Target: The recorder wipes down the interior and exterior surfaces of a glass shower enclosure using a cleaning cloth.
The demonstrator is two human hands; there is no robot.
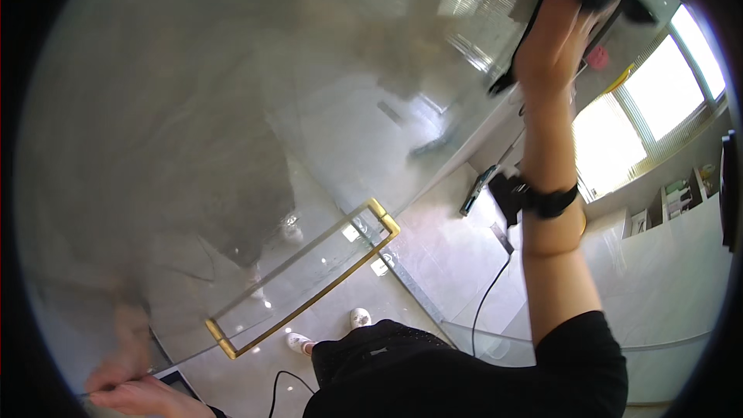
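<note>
Before me stands a clear glass door panel (191,128) with reflections and wet-looking streaks. A brass-coloured pull handle (310,297) is fixed near its edge. My right hand (551,40), arm raised high, is shut on a black handheld tool (525,38). The tool's long straight side lies close to the glass; motion blur hides its exact kind. A black strap with a small device (537,200) circles my right forearm. At the lower left, my left hand (142,397) touches the glass near its edge, meeting its own reflection. Whether its fingers grip the edge is unclear.
A pole-handled tool with a blue-black head (479,190) stands on the pale tiled floor (432,203). Black cables (490,296) hang or lie near my legs. To the right are a bright window with blinds (662,87) and a wall niche with bottles (676,197).
</note>
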